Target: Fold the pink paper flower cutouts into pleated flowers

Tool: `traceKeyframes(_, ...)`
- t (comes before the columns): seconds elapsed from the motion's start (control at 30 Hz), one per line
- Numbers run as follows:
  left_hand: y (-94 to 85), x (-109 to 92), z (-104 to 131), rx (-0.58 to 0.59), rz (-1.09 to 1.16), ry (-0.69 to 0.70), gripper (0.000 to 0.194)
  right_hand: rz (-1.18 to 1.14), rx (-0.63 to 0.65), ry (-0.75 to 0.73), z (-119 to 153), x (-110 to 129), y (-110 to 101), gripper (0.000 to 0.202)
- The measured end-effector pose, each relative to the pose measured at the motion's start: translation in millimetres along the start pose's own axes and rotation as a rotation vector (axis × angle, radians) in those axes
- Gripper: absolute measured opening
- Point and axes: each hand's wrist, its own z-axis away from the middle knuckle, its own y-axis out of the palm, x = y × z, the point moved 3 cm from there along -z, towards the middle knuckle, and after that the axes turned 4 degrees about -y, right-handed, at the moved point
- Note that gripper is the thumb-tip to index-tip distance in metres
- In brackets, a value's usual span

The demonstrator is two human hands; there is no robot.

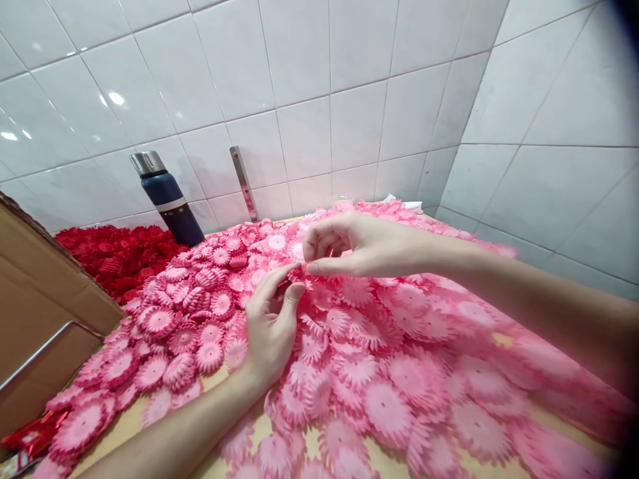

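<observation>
Over the middle of a large heap of pink flower-shaped pieces, my two hands meet at the fingertips. My left hand is curled, its index tip against a small pink bit and its thumb just below. Reaching in from the right, my right hand pinches thumb and index together at the same spot, the other fingers folded in. What lies between the fingertips is too small and hidden to make out. The pieces around have fringed edges and small centre holes. On the left, several sit in thicker, darker-edged stacks.
A dark blue bottle with a steel cap stands against the tiled wall. Beside it lies a red heap of petals. A cardboard box is at left, red wrappers below it. A metal strip rests on the wall.
</observation>
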Motion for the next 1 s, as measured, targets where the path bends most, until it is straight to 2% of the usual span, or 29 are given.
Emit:
traceKeyframes(0.13,-1.3,2.7,0.2,-0.083,0.079,-0.030,0.029,0.033,0.026,-0.055,-0.8,0.3,-0.3,0.004)
traceKeyframes(0.27,-0.2,2.0,0.7,-0.107,0.099,-0.059,0.030,0.031,0.010,-0.065,-0.5,-0.4,-1.6,0.005)
traceKeyframes(0.4,1.4,1.3,0.2,-0.087,0.116,-0.085,0.030,-0.004,-0.008,-0.075,0.4,0.6,-3.5,0.005)
traceKeyframes(0.67,4.3,2.3,2.6,0.009,0.237,-0.012,0.041,-0.157,-0.013,-0.012,-0.5,-4.4,-1.1,0.005)
traceKeyframes(1.0,5.1,2.6,1.9,0.036,0.242,0.024,0.038,-0.225,0.001,0.077,-2.7,-8.0,1.9,0.007)
